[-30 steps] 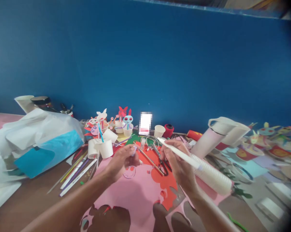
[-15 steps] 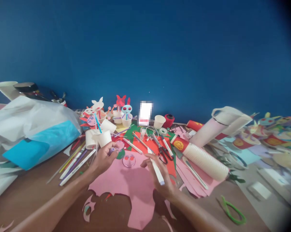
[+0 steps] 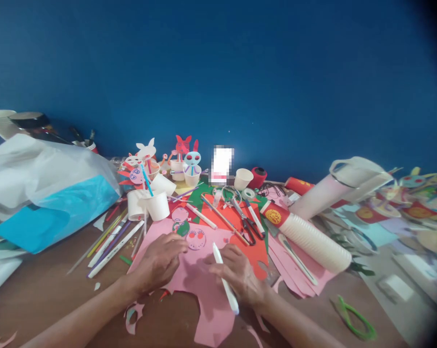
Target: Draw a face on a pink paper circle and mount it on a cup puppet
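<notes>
My right hand (image 3: 236, 273) is closed around a white marker (image 3: 225, 280), which slants with its upper end leaning left. Opposite it, my left hand (image 3: 164, 258) has curled fingers over the pink sheet (image 3: 211, 314); anything between them is hidden. Just beyond my hands lies a round pink paper face (image 3: 196, 239) with red eyes and drawn lashes. A smaller pink paper round (image 3: 180, 214) and a green paper piece (image 3: 182, 228) are behind it, beyond my left fingertips.
Scissors (image 3: 248, 227) lie on red paper (image 3: 264, 253) beside a stack of paper cups (image 3: 314, 237). White cups (image 3: 157, 205) and paper figures (image 3: 193, 158) stand at the back. Several markers (image 3: 117, 249) and a plastic bag (image 3: 59, 164) are left; a green pipe cleaner (image 3: 356, 321) is right.
My left hand has drawn back from the pink round toward me, its fingers curling. My right hand has moved slightly toward me with the marker. The view has shifted a little.
</notes>
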A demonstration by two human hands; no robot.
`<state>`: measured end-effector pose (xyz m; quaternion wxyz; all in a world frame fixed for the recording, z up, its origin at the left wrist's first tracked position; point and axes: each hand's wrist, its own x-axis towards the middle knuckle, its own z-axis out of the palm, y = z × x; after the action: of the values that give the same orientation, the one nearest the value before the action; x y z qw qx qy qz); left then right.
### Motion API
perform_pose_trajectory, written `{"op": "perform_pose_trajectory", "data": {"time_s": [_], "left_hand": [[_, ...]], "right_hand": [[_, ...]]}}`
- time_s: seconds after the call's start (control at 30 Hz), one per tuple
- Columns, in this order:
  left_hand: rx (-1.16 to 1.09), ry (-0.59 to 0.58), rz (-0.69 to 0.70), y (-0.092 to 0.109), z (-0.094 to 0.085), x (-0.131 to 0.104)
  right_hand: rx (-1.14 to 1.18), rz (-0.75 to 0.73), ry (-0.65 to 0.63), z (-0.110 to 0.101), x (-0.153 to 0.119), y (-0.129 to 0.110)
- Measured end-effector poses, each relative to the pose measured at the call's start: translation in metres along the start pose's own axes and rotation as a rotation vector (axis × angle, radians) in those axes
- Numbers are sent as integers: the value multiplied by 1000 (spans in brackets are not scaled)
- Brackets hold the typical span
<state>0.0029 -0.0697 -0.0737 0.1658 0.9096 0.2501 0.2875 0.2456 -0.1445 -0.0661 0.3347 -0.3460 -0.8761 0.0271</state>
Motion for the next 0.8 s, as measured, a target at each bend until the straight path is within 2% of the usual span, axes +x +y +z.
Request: {"op": "perform_pose_trajectory", "data": {"time_s": [0.1,0.17,0.33,0.63,0.8], "left_hand": [[80,3,97,3,3,0],[132,-9,116,3,3,1],[164,-74,79,2,2,0],[82,-183,60,3,1,-1],[76,-217,38,3,2,-2]], "right_hand": [[0,-81,-67,2,-3,-4],[-8,-105,-78,6,-5,-6],[-15,-92,-52,13,-5,-7],[18,-46,-75,8,0,-7],[23,-36,-44,9,0,-6]]}}
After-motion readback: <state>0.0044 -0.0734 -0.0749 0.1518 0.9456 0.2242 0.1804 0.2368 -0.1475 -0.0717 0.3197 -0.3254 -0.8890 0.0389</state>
